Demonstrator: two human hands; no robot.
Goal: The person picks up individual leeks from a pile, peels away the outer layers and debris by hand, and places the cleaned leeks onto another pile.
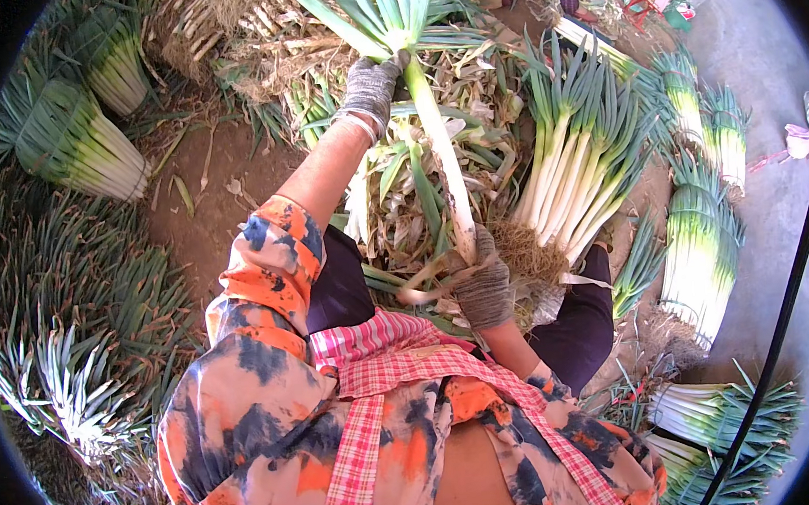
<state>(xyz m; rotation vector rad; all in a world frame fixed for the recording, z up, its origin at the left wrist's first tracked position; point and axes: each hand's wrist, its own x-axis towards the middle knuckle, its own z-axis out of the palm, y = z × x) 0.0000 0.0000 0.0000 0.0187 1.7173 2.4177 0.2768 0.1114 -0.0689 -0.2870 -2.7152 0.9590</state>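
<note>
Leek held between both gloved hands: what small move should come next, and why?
Probably the right hand should pull the loose outer skin off the root end. The left hand grips the leek near its green leaves, the white stalk is stretched taut, and a strip is already peeling away by the right hand.

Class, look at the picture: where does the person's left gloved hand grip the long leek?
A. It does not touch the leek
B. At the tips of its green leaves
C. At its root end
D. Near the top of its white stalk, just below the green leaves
D: the grey-gloved left hand closes round the long white-stalked leek where the green leaves begin, while the grey-gloved right hand holds the root end.
</note>
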